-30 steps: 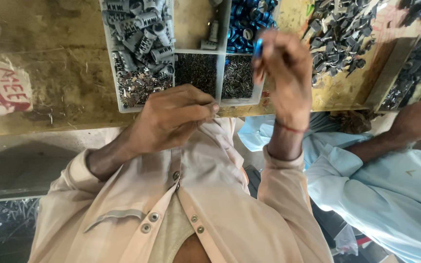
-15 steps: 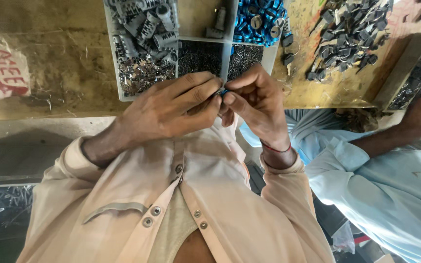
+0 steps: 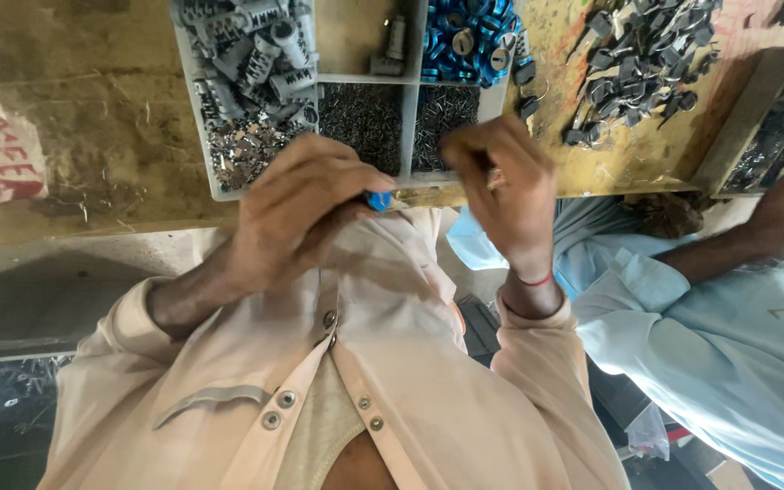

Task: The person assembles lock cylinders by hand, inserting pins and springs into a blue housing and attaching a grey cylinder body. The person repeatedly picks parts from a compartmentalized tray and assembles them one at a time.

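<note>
My left hand [image 3: 297,218] is closed around a small blue round part [image 3: 378,200], whose tip shows between thumb and fingers, held in front of my chest. My right hand [image 3: 501,186], with a red thread at the wrist, hovers with pinched fingers at the near edge of a grey divided tray [image 3: 407,118], over a compartment of tiny dark pins [image 3: 442,109]. Whether those fingers hold a pin is hidden. The two hands are a short gap apart.
The tray also holds silver cylinder parts [image 3: 247,54], small metal bits [image 3: 360,113] and blue round parts [image 3: 465,41]. A heap of dark metal parts [image 3: 641,59] lies on the worn wooden bench. Another person's arm in a light blue sleeve [image 3: 728,308] rests at the right.
Half a second ago both hands met at the blue part. Since then my right hand has drawn away to the right, toward the tray's edge, while the left keeps the part.
</note>
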`<state>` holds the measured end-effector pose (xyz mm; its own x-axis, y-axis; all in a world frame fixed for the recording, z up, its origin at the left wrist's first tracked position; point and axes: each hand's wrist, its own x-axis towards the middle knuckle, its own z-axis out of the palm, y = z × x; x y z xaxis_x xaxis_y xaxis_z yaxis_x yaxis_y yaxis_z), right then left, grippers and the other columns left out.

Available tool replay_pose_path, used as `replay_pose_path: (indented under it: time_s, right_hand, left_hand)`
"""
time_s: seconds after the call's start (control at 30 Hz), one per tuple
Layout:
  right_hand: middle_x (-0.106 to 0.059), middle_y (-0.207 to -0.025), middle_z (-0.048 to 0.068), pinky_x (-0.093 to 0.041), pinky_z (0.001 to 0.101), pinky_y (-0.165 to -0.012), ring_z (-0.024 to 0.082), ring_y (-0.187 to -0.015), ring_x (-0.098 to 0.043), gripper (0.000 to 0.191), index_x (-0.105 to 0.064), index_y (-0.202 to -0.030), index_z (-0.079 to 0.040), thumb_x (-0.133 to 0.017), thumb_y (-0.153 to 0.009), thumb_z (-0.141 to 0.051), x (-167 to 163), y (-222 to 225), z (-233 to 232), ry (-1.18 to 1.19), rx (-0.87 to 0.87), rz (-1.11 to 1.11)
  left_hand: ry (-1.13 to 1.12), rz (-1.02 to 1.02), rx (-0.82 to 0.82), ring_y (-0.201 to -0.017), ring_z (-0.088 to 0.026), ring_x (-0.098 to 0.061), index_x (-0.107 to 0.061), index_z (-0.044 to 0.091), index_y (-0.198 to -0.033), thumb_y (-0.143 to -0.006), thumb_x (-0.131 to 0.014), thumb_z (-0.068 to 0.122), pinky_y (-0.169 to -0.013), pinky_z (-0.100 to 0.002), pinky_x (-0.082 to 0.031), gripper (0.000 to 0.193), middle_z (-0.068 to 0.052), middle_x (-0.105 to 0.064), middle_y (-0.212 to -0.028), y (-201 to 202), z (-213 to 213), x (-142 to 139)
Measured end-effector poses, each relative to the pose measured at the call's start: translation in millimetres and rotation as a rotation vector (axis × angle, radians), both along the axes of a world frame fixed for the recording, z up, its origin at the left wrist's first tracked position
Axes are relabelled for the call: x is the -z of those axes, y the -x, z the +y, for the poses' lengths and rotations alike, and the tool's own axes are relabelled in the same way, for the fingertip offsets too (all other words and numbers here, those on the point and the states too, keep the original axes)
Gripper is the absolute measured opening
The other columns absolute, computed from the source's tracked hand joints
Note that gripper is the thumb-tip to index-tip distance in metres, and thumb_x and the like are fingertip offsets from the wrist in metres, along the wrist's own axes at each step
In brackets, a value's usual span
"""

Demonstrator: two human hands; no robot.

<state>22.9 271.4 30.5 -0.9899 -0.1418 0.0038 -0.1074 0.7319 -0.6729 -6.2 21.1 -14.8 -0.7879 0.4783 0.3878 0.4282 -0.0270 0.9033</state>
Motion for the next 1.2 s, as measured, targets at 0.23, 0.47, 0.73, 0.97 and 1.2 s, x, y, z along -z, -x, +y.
replay_pose_path:
  time_s: [0.23,0.47,0.73,0.97,1.2]
  right_hand:
    - [-0.073,-0.1,0.009,-0.053,0.0377,-0.071,0.027,-0.082,-0.069,0.02,-0.072,-0.113,-0.005,-0.081,-0.095,-0.005,25,18,-21,-0.246,0.095,0.122]
    - [-0.071,-0.107,0.009,-0.055,0.0274,-0.072,0.015,-0.085,-0.068,0.021,-0.068,-0.118,-0.006,-0.077,-0.102,0.005,6,7,1,-0.002,0.3,0.187]
    - [-0.071,-0.112,0.009,-0.057,0.032,-0.075,0.019,-0.092,-0.071,0.019,-0.07,-0.117,-0.004,-0.075,-0.102,0.007,-11,31,44,-0.329,0.236,0.333]
    - [-0.06,-0.1,0.018,-0.053,0.0394,-0.072,0.031,-0.083,-0.064,0.029,-0.054,-0.115,0.0,-0.072,-0.093,0.006,31,-5,66,-0.377,0.132,0.164]
    - [-0.065,-0.081,0.012,-0.042,0.0211,-0.047,0.008,-0.051,-0.054,0.021,-0.052,-0.11,-0.003,-0.068,-0.098,-0.007,2,-20,28,0.858,0.581,0.145]
  left_hand:
    - [-0.017,-0.07,0.074,-0.107,-0.028,-0.065,-0.064,0.002,-0.126,-0.093,-0.08,0.001,-0.095,-0.042,-0.053,0.038,-0.008,-0.071,-0.11,10,4,-2]
    - [-0.049,-0.109,0.097,-0.108,-0.029,-0.064,-0.063,0.002,-0.128,-0.093,-0.08,0.0,-0.094,-0.041,-0.054,0.039,-0.01,-0.069,-0.115,12,3,-3]
    - [-0.032,-0.025,0.092,-0.107,-0.029,-0.065,-0.063,0.002,-0.125,-0.092,-0.079,-0.001,-0.095,-0.041,-0.055,0.037,-0.009,-0.068,-0.114,14,5,-17]
    - [-0.056,-0.15,0.141,-0.097,-0.025,-0.073,-0.059,0.0,-0.129,-0.091,-0.07,-0.015,-0.085,-0.039,-0.059,0.042,-0.01,-0.07,-0.108,15,13,-11]
    - [-0.087,-0.078,0.105,-0.099,-0.026,-0.073,-0.058,-0.001,-0.131,-0.095,-0.075,-0.011,-0.081,-0.035,-0.06,0.042,-0.012,-0.071,-0.11,6,21,-6]
